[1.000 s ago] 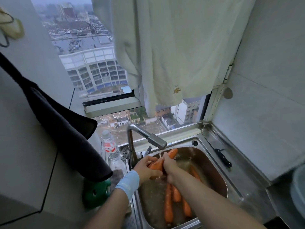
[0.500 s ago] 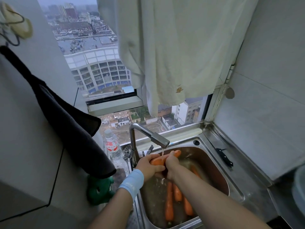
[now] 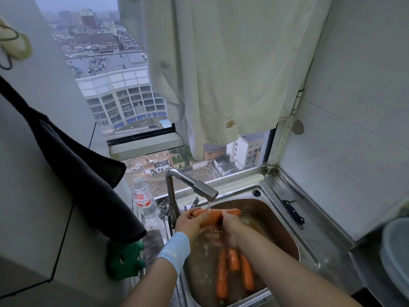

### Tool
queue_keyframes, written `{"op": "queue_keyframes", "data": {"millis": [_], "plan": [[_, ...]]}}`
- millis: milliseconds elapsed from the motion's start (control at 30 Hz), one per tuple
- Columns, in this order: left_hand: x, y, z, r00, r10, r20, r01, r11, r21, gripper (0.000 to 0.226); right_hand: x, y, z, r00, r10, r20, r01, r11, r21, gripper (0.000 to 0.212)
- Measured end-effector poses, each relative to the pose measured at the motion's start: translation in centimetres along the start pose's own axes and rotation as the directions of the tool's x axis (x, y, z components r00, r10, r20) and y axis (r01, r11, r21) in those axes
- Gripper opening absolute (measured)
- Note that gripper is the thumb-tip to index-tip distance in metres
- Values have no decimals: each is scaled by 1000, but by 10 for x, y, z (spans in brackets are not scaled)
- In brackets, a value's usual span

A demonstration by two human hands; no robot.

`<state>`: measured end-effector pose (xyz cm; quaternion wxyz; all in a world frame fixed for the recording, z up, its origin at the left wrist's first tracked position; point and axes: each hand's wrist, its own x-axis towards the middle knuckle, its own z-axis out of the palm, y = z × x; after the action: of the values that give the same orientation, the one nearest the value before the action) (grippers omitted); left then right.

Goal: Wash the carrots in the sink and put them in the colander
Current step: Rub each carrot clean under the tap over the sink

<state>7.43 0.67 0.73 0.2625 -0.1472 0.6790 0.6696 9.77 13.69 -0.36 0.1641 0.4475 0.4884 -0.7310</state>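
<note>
Both my left hand (image 3: pixel 190 223) and right hand (image 3: pixel 232 228) are curled round one carrot (image 3: pixel 211 216), holding it crosswise just beyond the loose carrots (image 3: pixel 222 276) lying in the near end of the sink (image 3: pixel 310 259). Water from the tap (image 3: pixel 200 186) falls on its middle. Farther off, a water bottle (image 3: pixel 144 201) stands left of the tap, and a black knife (image 3: pixel 293 212) lies on the steel surface (image 3: pixel 325 220) to the right.

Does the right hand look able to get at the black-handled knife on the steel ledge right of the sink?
Probably yes: nothing stands between the right hand and the knife, though it would first have to let go of the carrot under the faucet.
</note>
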Motion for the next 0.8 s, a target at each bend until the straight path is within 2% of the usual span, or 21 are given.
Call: {"op": "queue_keyframes", "data": {"millis": [100,200,267,367,500,567,633,700,800], "plan": [[1,4,1,989,-147,17,147,986,-80,46,-4,-2,-5,1000,-16,-14,16,999,28,33],[-6,8,3,959,-264,105,281,939,-197,38,-5,-3,-6,998,-30,47,31,1000,-3,48],[-8,6,3,948,-292,131,313,929,-198,34,-11,0,-3,996,-23,82,25,999,-25,49],[-9,2,2,936,-313,160,336,931,-147,40,-16,4,1,993,-34,114,35,999,-8,40],[-6,1,1,927,-344,149,349,937,-5,58,-15,4,12,991,-50,122,52,998,-19,48],[-8,2,3,915,-357,189,362,932,5,60,-13,1,17,997,-52,50,53,998,-25,58],[-16,6,12,913,-337,229,347,938,-4,52,-7,-1,21,999,-41,-24,41,999,1,67],[-18,5,19,938,-290,189,297,955,-12,43,-4,-1,24,998,-15,-57,18,998,56,72],[-6,2,22,966,-255,45,250,964,88,47,-8,-2,29,997,2,-74,3,998,58,66]]}}
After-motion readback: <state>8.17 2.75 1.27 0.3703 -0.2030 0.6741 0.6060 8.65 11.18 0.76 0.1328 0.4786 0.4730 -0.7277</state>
